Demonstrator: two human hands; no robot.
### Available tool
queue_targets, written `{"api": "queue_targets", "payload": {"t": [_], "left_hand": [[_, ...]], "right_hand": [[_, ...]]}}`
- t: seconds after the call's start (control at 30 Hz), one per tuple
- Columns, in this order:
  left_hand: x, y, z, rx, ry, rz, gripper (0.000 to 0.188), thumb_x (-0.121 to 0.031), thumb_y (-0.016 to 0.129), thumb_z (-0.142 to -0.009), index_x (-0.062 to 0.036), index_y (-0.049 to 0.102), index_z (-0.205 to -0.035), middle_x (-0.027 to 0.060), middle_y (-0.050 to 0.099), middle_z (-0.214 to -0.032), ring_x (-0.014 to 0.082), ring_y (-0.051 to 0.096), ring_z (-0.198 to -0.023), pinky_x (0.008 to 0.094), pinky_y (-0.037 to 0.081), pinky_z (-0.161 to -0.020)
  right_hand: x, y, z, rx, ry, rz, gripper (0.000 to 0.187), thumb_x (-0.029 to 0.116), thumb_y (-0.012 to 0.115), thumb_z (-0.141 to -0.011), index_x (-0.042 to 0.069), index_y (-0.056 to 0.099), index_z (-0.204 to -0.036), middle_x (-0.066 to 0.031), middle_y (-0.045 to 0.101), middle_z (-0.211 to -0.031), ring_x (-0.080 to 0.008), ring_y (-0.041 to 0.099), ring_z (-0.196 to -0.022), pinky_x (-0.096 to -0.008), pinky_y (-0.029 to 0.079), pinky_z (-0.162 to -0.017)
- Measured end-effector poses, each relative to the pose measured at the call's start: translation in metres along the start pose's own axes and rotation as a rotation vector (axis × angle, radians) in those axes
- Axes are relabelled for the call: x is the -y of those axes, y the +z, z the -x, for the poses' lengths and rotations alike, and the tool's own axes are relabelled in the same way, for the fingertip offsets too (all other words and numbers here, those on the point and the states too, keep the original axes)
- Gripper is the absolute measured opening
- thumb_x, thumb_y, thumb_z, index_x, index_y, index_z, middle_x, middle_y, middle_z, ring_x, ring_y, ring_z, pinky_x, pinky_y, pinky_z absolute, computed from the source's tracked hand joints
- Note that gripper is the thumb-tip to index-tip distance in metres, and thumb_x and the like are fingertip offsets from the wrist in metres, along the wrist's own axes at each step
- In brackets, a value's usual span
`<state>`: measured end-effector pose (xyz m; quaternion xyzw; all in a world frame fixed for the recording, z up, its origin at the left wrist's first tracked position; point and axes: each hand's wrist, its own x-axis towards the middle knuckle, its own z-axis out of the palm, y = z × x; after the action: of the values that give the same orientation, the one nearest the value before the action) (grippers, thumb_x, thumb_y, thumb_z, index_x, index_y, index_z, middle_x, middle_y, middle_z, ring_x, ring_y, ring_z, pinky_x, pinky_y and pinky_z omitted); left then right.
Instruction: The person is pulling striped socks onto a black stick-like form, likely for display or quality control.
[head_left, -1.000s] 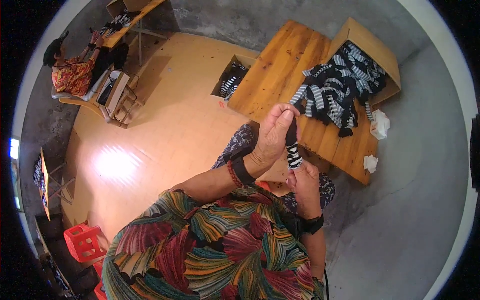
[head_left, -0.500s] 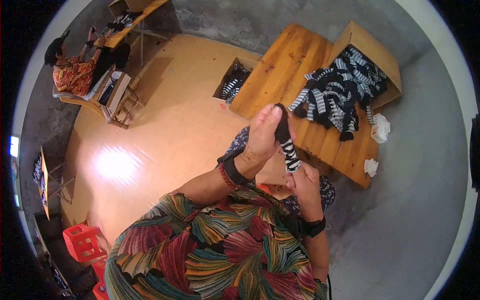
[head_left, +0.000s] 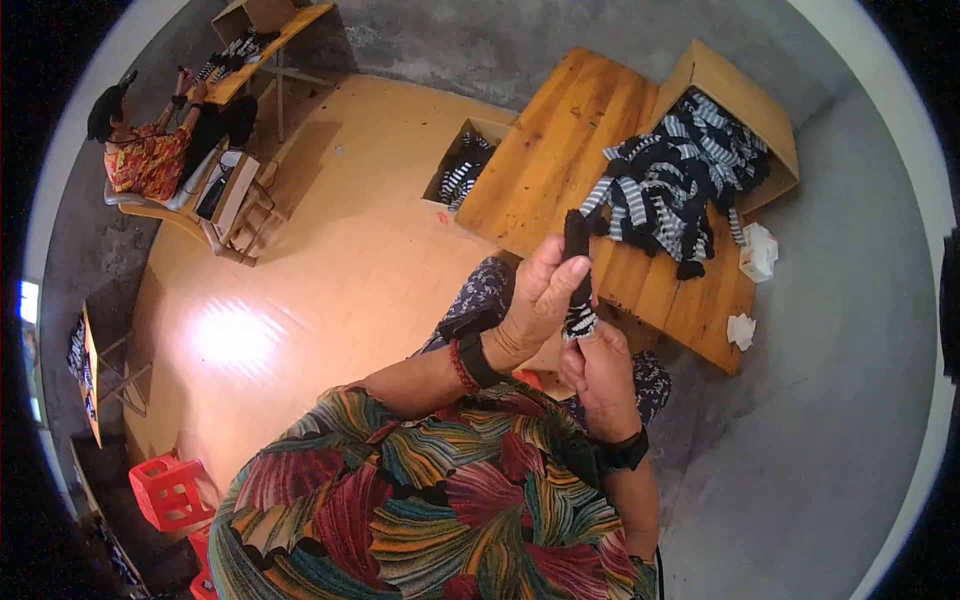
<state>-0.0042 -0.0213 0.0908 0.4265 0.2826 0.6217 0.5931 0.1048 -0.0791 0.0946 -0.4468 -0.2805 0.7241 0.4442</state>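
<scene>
A narrow knit sock (head_left: 577,240), black at its upper end and striped black and white lower down, is held upright in front of my body. My left hand (head_left: 541,292) grips its middle from the left, thumb pressed across the black part. At the striped lower end, my right hand (head_left: 604,368) pinches the edge; its fingertips are partly hidden. Just beyond my hands, a heap of black-and-grey striped socks (head_left: 655,205) spills from a tipped cardboard box (head_left: 778,130) onto the wooden table (head_left: 545,140).
A cardboard box (head_left: 432,188) of striped knitwear stands left of the table. White crumpled papers (head_left: 741,332) and a white packet (head_left: 760,252) lie at the table's right edge. A co-worker (head_left: 150,160) sits at another table far left. Red stools (head_left: 170,490) stand lower left.
My left hand has slid down the sock toward the right hand, so the black end now sticks up above it. The right hand keeps its pinch on the striped end.
</scene>
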Motion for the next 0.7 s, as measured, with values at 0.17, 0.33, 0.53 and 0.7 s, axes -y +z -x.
{"api": "queue_targets", "payload": {"t": [0.17,0.33,0.53,0.7], "left_hand": [[-0.006,-0.005,-0.006,0.061,-0.068,0.026,0.018,-0.019,0.048,-0.087,-0.0045,0.047,-0.098,0.0007,0.052,-0.073,0.0087,0.051,-0.062,0.0204,0.042,-0.056],[-0.003,-0.014,-0.017,-0.066,-0.004,0.273,0.015,-0.021,0.047,-0.088,-0.0062,0.046,-0.093,0.0015,0.052,-0.068,0.0097,0.053,-0.059,0.0213,0.043,-0.052],[-0.001,-0.003,-0.006,-0.014,-0.103,0.248,0.018,-0.022,0.044,-0.089,-0.0043,0.046,-0.092,0.0069,0.057,-0.070,0.0124,0.055,-0.058,0.0225,0.045,-0.052],[0.002,-0.005,0.000,-0.010,-0.254,0.132,0.020,-0.023,0.045,-0.090,-0.0035,0.050,-0.090,0.0063,0.058,-0.071,0.0108,0.056,-0.062,0.0206,0.046,-0.056]], "right_hand": [[0.001,0.003,-0.005,-0.035,-0.138,0.176,0.026,0.022,0.046,-0.088,0.005,0.050,-0.069,0.0034,0.038,-0.050,-0.0045,0.032,-0.040,-0.0191,0.025,-0.038],[-0.010,-0.014,-0.007,-0.107,-0.333,0.519,0.028,0.023,0.047,-0.089,0.004,0.051,-0.069,0.0049,0.037,-0.051,-0.0026,0.031,-0.042,-0.0185,0.025,-0.040],[-0.012,-0.008,-0.006,-0.173,-0.206,0.310,0.029,0.026,0.048,-0.088,0.005,0.048,-0.069,0.0040,0.036,-0.049,-0.0044,0.031,-0.040,-0.0193,0.026,-0.038],[-0.002,0.010,-0.004,0.051,-0.007,-0.145,0.028,0.028,0.043,-0.089,0.006,0.046,-0.071,0.0015,0.034,-0.047,-0.0086,0.030,-0.036,-0.0231,0.028,-0.037]]}}
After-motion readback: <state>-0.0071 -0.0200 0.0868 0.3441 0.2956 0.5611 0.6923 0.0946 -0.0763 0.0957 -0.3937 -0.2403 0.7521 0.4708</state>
